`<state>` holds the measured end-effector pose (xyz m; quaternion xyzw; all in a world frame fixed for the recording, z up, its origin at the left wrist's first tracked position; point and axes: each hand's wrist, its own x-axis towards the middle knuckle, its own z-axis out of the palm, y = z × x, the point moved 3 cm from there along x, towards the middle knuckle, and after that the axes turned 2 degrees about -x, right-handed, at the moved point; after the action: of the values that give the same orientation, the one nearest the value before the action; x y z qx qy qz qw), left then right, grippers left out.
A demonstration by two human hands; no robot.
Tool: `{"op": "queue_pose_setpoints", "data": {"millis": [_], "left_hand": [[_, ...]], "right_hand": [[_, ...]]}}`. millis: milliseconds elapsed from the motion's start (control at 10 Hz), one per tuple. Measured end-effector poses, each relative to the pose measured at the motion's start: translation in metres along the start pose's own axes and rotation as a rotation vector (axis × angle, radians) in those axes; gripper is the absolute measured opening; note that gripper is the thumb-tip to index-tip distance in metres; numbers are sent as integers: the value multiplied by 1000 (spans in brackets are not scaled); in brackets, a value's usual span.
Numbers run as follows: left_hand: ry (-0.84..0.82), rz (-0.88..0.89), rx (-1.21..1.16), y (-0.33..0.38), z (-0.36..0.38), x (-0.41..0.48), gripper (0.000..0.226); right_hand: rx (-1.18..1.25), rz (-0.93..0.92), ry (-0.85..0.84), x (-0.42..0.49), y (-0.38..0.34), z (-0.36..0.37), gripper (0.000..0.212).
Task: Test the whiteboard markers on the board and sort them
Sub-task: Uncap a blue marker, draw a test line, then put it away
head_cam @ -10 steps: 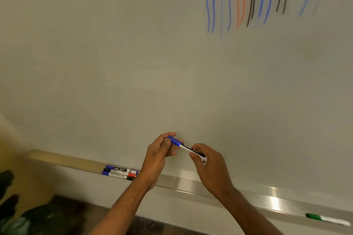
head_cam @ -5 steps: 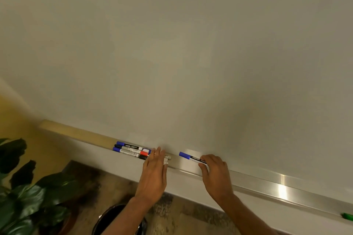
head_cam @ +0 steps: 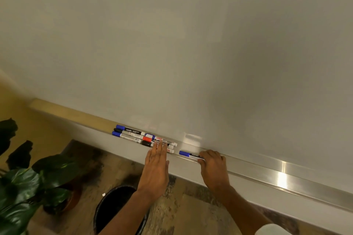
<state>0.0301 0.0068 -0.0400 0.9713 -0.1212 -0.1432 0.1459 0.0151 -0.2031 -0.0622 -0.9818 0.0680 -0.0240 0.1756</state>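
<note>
A blue-capped marker lies along the metal ledge under the whiteboard. My right hand is closed over its right end, fingertips pinching the barrel. To the left sits a tight group of several markers with blue, black and red caps. My left hand rests flat with fingers together, its fingertips touching the right end of that group. The blue marker stays apart from the group by a small gap.
A black round bin stands on the floor right below my left forearm. A dark-leaved potted plant fills the lower left. The ledge runs on to the right, shiny with a light glare.
Both hands dropped from chest height to the ledge, and the capped blue marker came down with them. The view tilted down, so the test strokes on the board left the picture.
</note>
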Motion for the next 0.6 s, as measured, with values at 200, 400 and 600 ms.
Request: {"op": "queue_pose_setpoints", "data": {"millis": [200,400,600], "left_hand": [[33,20,9,-4,8,4,58],[55,30,-26,-9,17,9,94],[30,28,-7,-2,13,10,103]], "right_hand": [[-37,4,-55,7,-5,13,21],[-72,-15,-80,12,-11,20,21],[-116,-9,-63,12,-12,24,21]]}}
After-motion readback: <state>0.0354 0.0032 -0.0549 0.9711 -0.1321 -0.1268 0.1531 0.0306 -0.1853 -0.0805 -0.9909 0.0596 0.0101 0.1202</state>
